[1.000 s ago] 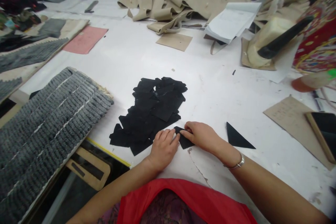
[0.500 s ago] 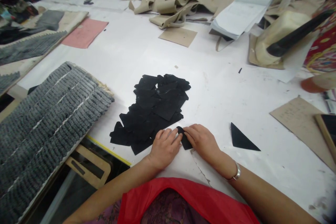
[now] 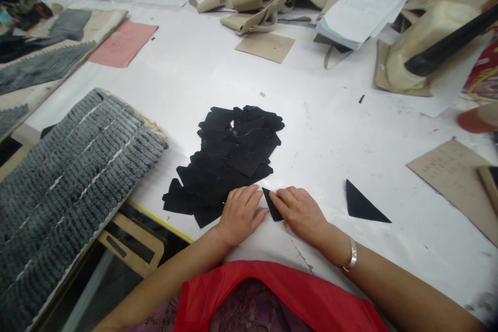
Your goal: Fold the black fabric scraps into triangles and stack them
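A small black fabric piece [image 3: 272, 204] lies on the white table between my two hands. My right hand [image 3: 298, 210] rests on its right edge, fingers together and fingertips pressing the cloth. Just left of the piece is my left hand [image 3: 241, 212], palm down, thumb apart from the fingers, with nothing visible in it. Its fingers are beside the lower edge of a heap of black fabric pieces [image 3: 229, 155]. To the right of my right hand a black triangle [image 3: 363, 204] lies flat by itself.
Striped grey knit panels [image 3: 78, 181] lie at the left. A pink sheet [image 3: 124, 44] and a tan card [image 3: 265, 47] are farther back. Beige straps [image 3: 249, 0], a white notepad [image 3: 361, 10] and a yellowish container [image 3: 428, 36] stand behind. A brown card [image 3: 451, 181] lies right.
The top of the black piece, curled over before, now looks flat and pointed. My left fingers have drawn slightly left, away from it. The view has shifted a little.
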Tool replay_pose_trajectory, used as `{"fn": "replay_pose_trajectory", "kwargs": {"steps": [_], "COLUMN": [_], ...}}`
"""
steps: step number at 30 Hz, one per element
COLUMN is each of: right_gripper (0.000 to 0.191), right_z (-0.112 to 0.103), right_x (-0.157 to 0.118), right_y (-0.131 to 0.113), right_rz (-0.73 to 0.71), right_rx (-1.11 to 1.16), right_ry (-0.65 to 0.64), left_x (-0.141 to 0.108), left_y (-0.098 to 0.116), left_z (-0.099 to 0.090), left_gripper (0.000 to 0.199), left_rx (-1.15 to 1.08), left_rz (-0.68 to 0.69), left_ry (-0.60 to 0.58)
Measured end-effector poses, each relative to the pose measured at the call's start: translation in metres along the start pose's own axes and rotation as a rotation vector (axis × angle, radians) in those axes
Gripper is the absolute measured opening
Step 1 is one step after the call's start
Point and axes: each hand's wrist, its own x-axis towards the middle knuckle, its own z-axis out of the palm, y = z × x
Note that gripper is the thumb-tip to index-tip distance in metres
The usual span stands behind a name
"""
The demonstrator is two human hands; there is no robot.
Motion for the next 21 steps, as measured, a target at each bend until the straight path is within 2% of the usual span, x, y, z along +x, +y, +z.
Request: {"fn": "replay_pose_trajectory", "kwargs": {"steps": [3, 6, 13, 17, 21], "right_gripper": [0.027, 0.029, 0.027, 0.026, 0.028], "right_z": [-0.001, 0.0, 0.0, 0.002, 0.002], "right_x": [0.001, 0.0, -0.001, 0.0, -0.007], "right_y": [0.0, 0.0, 0.001, 0.001, 0.007], "right_rz": [-0.01, -0.018, -0.013, -0.002, -0.01], "right_rx": [-0.007, -0.003, -0.001, 0.016, 0.063], "right_ry": [-0.003, 0.004, -0.009, -0.008, 0.05], "left_x": [0.004, 0.006, 0.003, 0.003, 0.004], "left_y": [0.003, 0.006, 0.001, 0.005, 0.011], "left_z": [0.0, 0.002, 0.002, 0.005, 0.01], "left_gripper": [0.047, 0.049, 0.057, 0.042, 0.03], "left_rx": [0.067, 0.123, 0.18, 0.151, 0.088], "left_rz": [-0.002, 0.01, -0.039, 0.062, 0.151], "left_ry": [-0.03, -0.056, -0.033, 0.067, 0.02]}}
